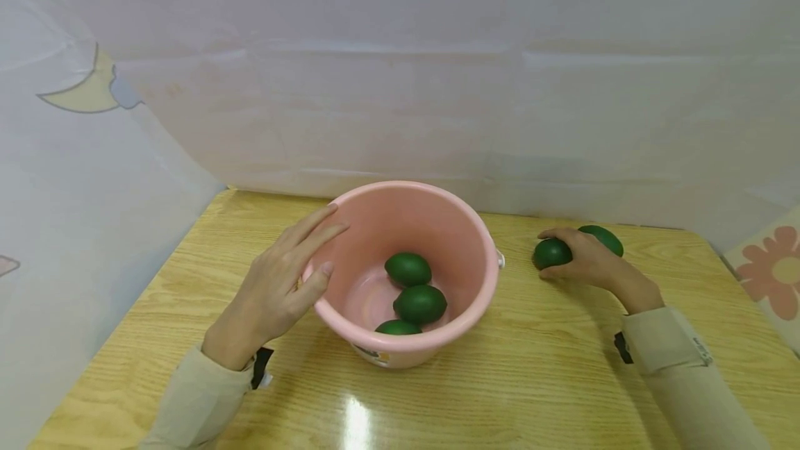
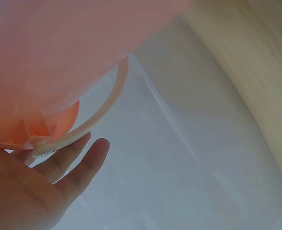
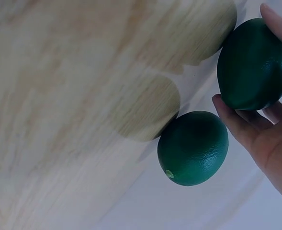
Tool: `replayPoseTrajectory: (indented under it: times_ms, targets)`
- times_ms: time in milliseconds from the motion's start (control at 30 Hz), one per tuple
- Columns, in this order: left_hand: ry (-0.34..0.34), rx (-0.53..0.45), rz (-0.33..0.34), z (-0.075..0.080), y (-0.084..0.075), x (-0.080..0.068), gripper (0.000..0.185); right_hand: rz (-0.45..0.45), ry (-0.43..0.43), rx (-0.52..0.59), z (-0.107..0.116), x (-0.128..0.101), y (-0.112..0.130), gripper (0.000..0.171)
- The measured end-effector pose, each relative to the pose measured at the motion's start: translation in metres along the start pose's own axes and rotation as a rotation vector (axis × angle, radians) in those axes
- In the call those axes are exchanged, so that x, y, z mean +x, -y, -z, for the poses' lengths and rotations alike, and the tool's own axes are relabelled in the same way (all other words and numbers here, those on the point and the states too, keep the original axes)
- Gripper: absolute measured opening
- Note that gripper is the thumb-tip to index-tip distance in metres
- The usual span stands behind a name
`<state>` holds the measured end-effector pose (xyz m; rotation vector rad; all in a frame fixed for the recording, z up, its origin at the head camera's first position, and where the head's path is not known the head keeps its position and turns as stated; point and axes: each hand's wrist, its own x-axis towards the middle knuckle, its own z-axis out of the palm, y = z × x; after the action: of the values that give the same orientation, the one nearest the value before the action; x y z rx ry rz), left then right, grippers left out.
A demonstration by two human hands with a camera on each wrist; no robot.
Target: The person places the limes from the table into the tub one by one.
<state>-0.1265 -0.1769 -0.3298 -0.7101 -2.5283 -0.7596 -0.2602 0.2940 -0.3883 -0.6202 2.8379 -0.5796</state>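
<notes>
Green lime, held (image 1: 551, 253): right of centre in the head view, resting on the worktop (image 1: 531, 380), gripped by the right hand (image 1: 584, 260) with fingers curled over its top and thumb beneath. The right wrist view places it at upper right (image 3: 253, 64), a fingertip on its upper edge and the thumb tip against its lower side.

Second green lime (image 1: 603, 237): just behind the right hand in the head view, partly hidden by the fingers. The right wrist view shows it whole (image 3: 194, 147), lying loose beside the thumb, its stem nub visible; its shadow and that of the held lime fall on the wood grain.

Pink bucket (image 1: 437, 207): centre of the head view, upright on the worktop, well apart from the held lime. Contents: three green limes (image 1: 420, 303) on its floor, one partly cut off by the near rim.

Left hand (image 1: 275, 290): fingers straight and relaxed, gripping nothing, laid against the bucket's left rim and outer wall. Only the left wrist view shows the bucket's white handle (image 2: 102, 112), hanging down the pink wall, with the fingers (image 2: 85, 165) just beside it.

Surround: white sheeting (image 1: 437, 75) behind and to the left of the worktop, with printed moon motif at upper left and a flower at right edge.
</notes>
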Motion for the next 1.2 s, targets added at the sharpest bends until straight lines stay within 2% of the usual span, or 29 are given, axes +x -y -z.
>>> replayPoseTrajectory:
  times_ms: [900, 1200]
  targets:
    - [0.007, -0.011, 0.004, -0.001, 0.002, 0.000, 0.052, -0.018, -0.067, 0.041, 0.003, -0.012, 0.008, 0.077]
    - [0.004, -0.010, 0.005, -0.001, 0.003, -0.001, 0.052, 0.006, -0.131, 0.050, 0.006, -0.016, 0.012, 0.074]
